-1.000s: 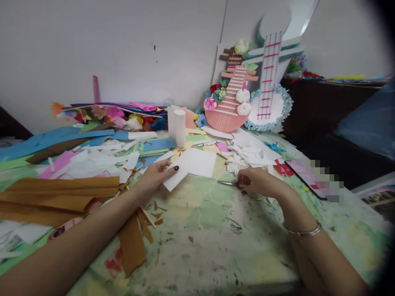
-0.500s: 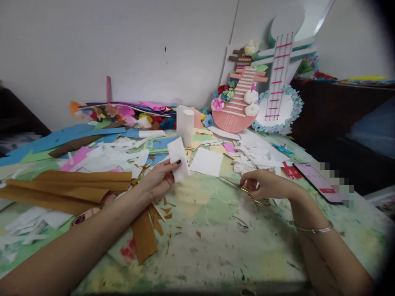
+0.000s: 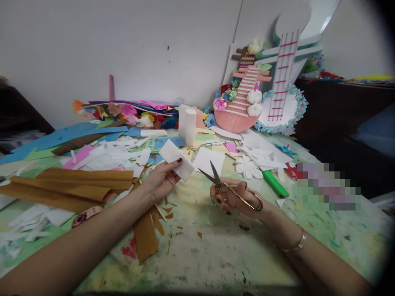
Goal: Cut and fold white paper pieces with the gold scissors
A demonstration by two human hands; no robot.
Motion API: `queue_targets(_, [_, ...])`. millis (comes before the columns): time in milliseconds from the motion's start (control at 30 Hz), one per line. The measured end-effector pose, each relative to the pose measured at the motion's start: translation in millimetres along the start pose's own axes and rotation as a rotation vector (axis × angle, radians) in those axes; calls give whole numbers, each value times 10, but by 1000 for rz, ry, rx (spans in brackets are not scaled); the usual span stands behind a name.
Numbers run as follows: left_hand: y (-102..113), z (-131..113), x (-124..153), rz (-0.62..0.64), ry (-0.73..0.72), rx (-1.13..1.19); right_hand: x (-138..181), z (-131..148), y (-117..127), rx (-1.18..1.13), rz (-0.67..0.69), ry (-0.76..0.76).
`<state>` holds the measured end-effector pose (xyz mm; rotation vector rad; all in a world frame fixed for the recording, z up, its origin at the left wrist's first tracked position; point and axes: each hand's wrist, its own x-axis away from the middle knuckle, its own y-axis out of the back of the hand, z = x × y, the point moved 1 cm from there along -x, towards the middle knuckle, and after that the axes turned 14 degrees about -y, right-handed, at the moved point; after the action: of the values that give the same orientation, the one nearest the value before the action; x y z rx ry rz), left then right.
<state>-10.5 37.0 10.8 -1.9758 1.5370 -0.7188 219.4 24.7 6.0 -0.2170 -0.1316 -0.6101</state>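
Observation:
My left hand [image 3: 165, 177] pinches a folded piece of white paper [image 3: 176, 159] between thumb and fingers, above the table. In my right hand [image 3: 230, 195], palm turned up, is a pair of gold-handled scissors [image 3: 217, 180]. Their blades are parted and point up and left, toward the paper but apart from it. Behind the blades a white paper square [image 3: 210, 159] lies flat on the table. A white paper flower [image 3: 247, 167] and a green glue stick or marker-like tube [image 3: 275, 183] lie just beyond my right hand.
Brown crepe paper [image 3: 70, 187] and white scraps [image 3: 114, 154] cover the left side. A white paper roll [image 3: 190, 127] stands behind my left hand. Paper-covered guitar shapes [image 3: 239, 113] lean on the wall at the back right. A brown strip [image 3: 145, 240] lies under my left forearm.
My right hand has picked the scissors up off the table, turned palm up and moved left, the blades now parted. The white paper in my left hand has tilted to the right.

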Motion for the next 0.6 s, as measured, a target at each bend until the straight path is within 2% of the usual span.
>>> queue_targets(200, [-50,-5,54,-80,23,-22,31,16,-209,9,66,-43])
queue_targets(400, [-44,23,64,-72,40,-14,40,-72,-198,-84,88,-13])
queue_targets(600, [-62,25,72,-93,49,-16,4,-141,-157,-36,126,-56])
